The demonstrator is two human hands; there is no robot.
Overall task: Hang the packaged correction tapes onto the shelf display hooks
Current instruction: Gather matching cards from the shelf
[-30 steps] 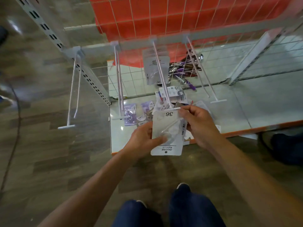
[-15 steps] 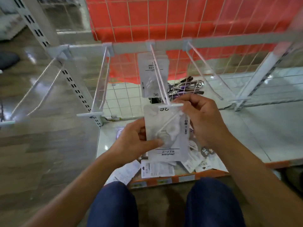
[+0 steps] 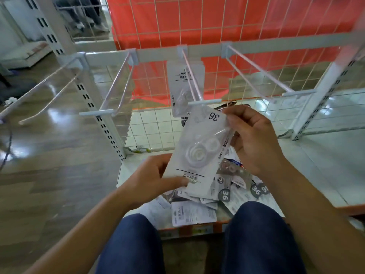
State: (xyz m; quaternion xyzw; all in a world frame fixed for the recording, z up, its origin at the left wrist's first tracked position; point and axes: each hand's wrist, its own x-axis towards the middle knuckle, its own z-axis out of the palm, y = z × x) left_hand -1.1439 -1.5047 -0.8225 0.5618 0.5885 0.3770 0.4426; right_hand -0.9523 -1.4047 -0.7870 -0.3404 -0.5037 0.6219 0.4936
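1. Holding the pack (image 3: 201, 151) just under the hook (image 3: 204, 102), your right hand (image 3: 254, 139) pinches its top edge, left hand (image 3: 150, 178) its bottom.
2. It looks upside down: turn it, then thread the hook.

**Stock count at the rail: four hooks, two hands**

Four display hooks (image 3: 96, 113) in view, jutting from the rail (image 3: 158, 54). Only one is loaded, second from the rail's right end. The hanging packs (image 3: 181, 80) show one clear face, and the edges behind it are too blurred to number. Below the rail there is one held pack (image 3: 201, 147), gripped by two hands: left hand (image 3: 150, 180), right hand (image 3: 254, 139). Further beneath the rail lies a loose pile (image 3: 189, 212), too jumbled to count. Two slotted uprights (image 3: 102, 123), one at each end of the rail.
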